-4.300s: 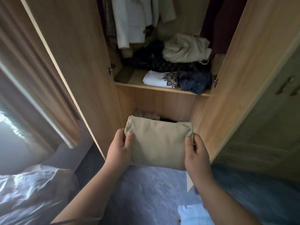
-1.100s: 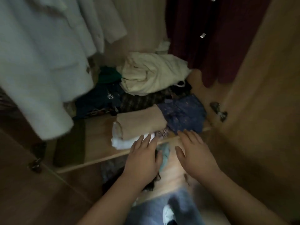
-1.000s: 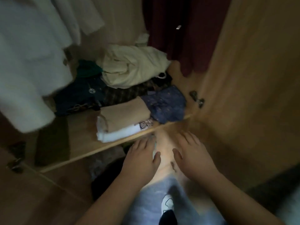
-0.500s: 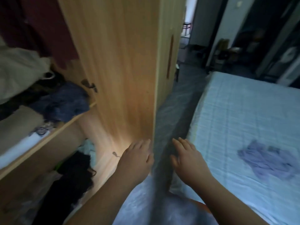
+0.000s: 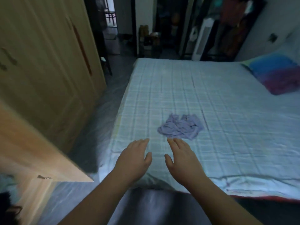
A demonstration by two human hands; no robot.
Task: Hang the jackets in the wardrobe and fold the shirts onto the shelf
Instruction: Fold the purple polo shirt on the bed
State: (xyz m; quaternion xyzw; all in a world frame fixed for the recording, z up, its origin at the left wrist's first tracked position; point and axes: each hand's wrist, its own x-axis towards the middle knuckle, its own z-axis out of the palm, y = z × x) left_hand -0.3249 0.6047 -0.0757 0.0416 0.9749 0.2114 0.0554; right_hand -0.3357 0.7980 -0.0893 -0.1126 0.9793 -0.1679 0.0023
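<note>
A crumpled lilac shirt (image 5: 181,127) lies on the bed (image 5: 227,111), which has a pale blue checked sheet. My left hand (image 5: 134,159) and my right hand (image 5: 181,159) hover side by side over the near edge of the bed, palms down, fingers straight, holding nothing. The shirt is a little beyond my right fingertips, not touched. The open wardrobe door (image 5: 32,151) juts in at the lower left; the shelf inside is out of view.
Closed wooden wardrobe doors (image 5: 48,62) line the left wall. A narrow strip of dark floor (image 5: 100,119) runs between wardrobe and bed. A blue and purple pillow (image 5: 279,73) lies at the bed's far right. A doorway and dark clutter stand beyond the bed.
I have turned right, from the wardrobe shelf where the folded beige shirt was left, to the bed. Both empty hands now reach out over the bed toward the lilac shirt.
</note>
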